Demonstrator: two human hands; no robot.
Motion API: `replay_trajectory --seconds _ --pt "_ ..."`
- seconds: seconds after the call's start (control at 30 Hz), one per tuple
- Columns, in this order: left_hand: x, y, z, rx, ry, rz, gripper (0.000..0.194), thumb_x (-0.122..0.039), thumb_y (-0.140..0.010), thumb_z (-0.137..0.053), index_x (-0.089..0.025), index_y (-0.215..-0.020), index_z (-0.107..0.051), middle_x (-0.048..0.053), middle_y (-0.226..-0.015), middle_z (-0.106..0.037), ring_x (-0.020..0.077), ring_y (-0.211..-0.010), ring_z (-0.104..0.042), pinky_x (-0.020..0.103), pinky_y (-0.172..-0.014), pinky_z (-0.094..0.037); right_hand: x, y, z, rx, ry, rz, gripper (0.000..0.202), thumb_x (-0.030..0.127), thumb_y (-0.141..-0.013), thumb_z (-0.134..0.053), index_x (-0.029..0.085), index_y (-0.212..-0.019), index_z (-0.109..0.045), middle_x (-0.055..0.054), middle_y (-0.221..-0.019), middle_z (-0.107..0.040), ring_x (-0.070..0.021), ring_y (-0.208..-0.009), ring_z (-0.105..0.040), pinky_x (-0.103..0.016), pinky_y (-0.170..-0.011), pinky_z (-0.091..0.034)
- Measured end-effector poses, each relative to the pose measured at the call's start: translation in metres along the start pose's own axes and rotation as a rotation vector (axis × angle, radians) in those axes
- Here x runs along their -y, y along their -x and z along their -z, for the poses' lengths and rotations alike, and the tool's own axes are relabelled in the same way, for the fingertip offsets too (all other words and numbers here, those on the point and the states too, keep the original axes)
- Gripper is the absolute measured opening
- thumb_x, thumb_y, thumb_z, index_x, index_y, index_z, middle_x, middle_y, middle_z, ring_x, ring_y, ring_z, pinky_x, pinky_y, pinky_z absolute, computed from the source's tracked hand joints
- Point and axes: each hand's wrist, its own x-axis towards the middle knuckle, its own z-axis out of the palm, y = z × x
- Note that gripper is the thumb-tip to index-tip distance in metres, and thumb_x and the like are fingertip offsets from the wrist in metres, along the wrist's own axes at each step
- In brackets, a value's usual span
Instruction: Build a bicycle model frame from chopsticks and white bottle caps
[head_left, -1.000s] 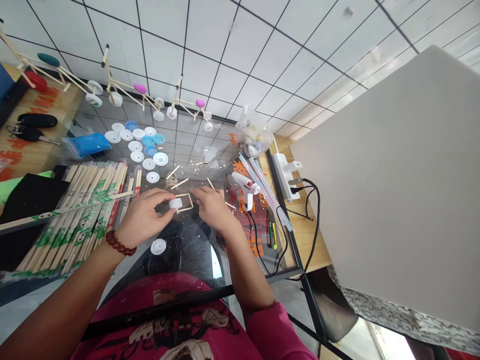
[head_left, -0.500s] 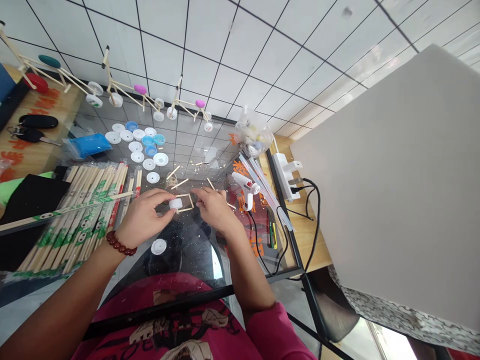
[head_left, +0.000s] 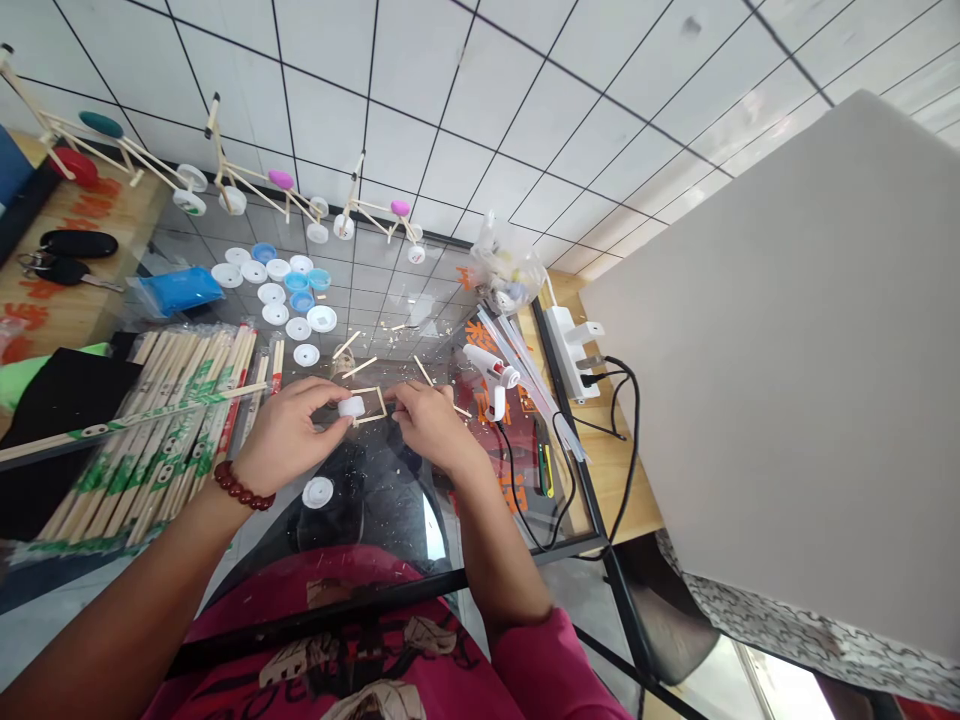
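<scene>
Between thumb and fingers of my left hand (head_left: 289, 430) is a small stick frame (head_left: 383, 402) with a white bottle cap (head_left: 351, 406) set between its two long sticks. My right hand (head_left: 429, 420) is just right of the frame's end, its fingers bent together; whether they touch it or hold something small is hard to see. Loose short sticks (head_left: 360, 367) lie beyond my hands. A white glue gun (head_left: 491, 378) rests to the right of my right hand. One white cap (head_left: 318, 492) lies nearer to me.
White and blue caps (head_left: 298, 327) and a blue packet (head_left: 180, 291) lie at the back left. Wrapped chopsticks (head_left: 157, 440) cover the left side. Stick models (head_left: 360, 205) stand along the wall. Glue sticks (head_left: 540, 385), a cutter (head_left: 545, 465) and a power strip (head_left: 572, 350) are right.
My right hand has shifted very slightly right, away from the end of the frame. My left hand stays where it was, with the frame and cap.
</scene>
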Motion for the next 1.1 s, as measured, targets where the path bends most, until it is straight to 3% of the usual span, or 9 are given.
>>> replay_trajectory --seconds 0.2,0.4,0.77,1.1 --pt "-0.0012 -0.0001 0.0006 0.006 0.004 0.006 0.023 -0.039 -0.087 -0.065 -0.025 -0.098 -0.078 0.007 -0.107 -0.081 0.0259 -0.099 -0.076 0.039 -0.092 -0.062 0.0030 -0.0076 0.0006 -0.014 0.005 0.012 0.061 0.006 -0.096 -0.041 0.026 -0.153 -0.056 -0.011 -0.134 -0.072 -0.0283 -0.123 -0.065 -0.043 -0.101 -0.038" --pt "0.0003 -0.0002 0.0000 -0.001 0.009 -0.005 0.022 -0.039 -0.086 -0.066 -0.025 -0.098 -0.078 0.007 -0.106 -0.081 0.0260 -0.099 -0.077 0.039 -0.093 -0.062 0.0036 -0.0099 -0.0003 0.006 0.036 0.015 0.056 0.009 -0.099 -0.040 0.025 -0.147 -0.062 -0.011 -0.133 -0.073 -0.0278 -0.125 -0.064 -0.043 -0.104 -0.038" --pt "0.0011 0.0001 0.0000 0.007 0.004 -0.012 0.023 -0.038 -0.087 -0.066 -0.023 -0.100 -0.078 0.007 -0.106 -0.081 0.0256 -0.099 -0.077 0.037 -0.092 -0.062 0.0027 -0.0051 0.0007 0.007 0.019 -0.005 0.056 0.010 -0.095 -0.050 0.021 -0.149 -0.058 -0.012 -0.129 -0.073 -0.0270 -0.118 -0.066 -0.043 -0.102 -0.038" --pt "0.0017 0.0000 -0.0007 -0.002 0.012 -0.021 0.022 -0.038 -0.087 -0.066 -0.023 -0.098 -0.078 0.007 -0.105 -0.081 0.0257 -0.099 -0.077 0.038 -0.092 -0.062 0.0024 -0.0066 -0.0011 0.003 0.024 0.017 0.049 0.010 -0.098 -0.047 0.021 -0.143 -0.064 -0.012 -0.128 -0.074 -0.0271 -0.118 -0.066 -0.042 -0.100 -0.037"
